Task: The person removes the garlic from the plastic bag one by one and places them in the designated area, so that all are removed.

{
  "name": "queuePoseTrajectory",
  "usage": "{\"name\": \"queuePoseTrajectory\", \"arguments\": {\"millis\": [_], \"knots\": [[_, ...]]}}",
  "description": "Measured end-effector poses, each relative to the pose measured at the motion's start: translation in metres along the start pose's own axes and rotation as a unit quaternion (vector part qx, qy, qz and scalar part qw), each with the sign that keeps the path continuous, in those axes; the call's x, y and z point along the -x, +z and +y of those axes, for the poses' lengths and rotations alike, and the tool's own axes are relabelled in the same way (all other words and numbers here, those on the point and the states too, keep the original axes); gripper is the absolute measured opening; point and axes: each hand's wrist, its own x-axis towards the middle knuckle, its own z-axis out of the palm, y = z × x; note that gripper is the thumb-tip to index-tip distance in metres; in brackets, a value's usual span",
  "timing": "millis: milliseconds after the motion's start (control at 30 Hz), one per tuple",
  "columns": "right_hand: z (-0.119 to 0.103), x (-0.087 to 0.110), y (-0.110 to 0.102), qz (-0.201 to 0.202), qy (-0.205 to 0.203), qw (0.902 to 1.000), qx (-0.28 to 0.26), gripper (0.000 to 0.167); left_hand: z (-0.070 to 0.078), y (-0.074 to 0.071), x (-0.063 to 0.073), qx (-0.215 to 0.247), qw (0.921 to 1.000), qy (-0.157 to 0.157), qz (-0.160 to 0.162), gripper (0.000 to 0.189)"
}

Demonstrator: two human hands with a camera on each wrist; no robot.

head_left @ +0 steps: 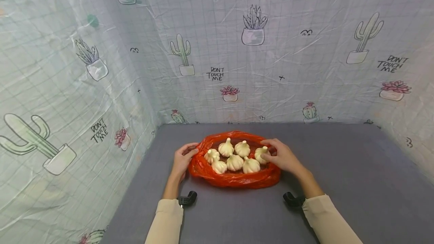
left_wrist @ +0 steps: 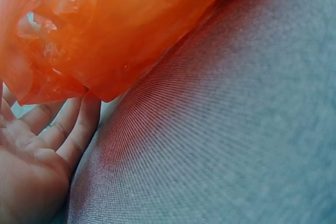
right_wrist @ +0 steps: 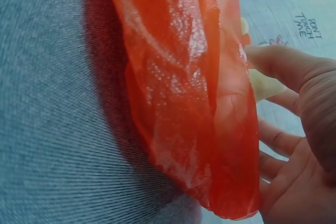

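Observation:
A red plastic bag (head_left: 234,181) lies with its mouth spread wide and its rim rolled down. Inside it sit several white garlic bulbs (head_left: 234,162), stems mostly upward. My left hand (head_left: 183,160) pinches the bag's left rim, thumb on top; in the left wrist view its fingers (left_wrist: 79,129) reach behind the orange-red plastic. At the right end of the opening, my right hand (head_left: 284,157) grips the rightmost garlic bulb (head_left: 261,156) between thumb and fingers. The right wrist view shows the thumb (right_wrist: 278,61) over the rim, with the bulb partly hidden behind the plastic.
The bag rests on a grey cloth-covered table (head_left: 237,217). A pale curtain (head_left: 210,18) printed with potted cacti stands behind the table and along its sides. Black wrist camera mounts (head_left: 188,198) sit at both forearms, close in front of the bag.

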Motion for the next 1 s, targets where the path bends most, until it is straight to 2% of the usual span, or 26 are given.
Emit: {"name": "queuePoseTrajectory", "arguments": {"millis": [400,700,1000], "knots": [[0.0019,-0.0039,0.0018,-0.027,0.003,0.9996,-0.004,0.058,0.0016,-0.0047,0.0002,-0.008,0.9999,0.013,0.003,0.031],[0.0056,-0.0057,0.0034,-0.042,0.001,0.9987,0.027,0.063,0.0006,-0.0039,0.0006,-0.01,0.9999,0.011,0.005,0.032],[0.0076,-0.0017,0.0053,-0.049,0.029,0.9969,0.055,0.064,-0.0038,0.0,-0.0014,-0.004,1.0,0.009,0.0,0.032]]}}
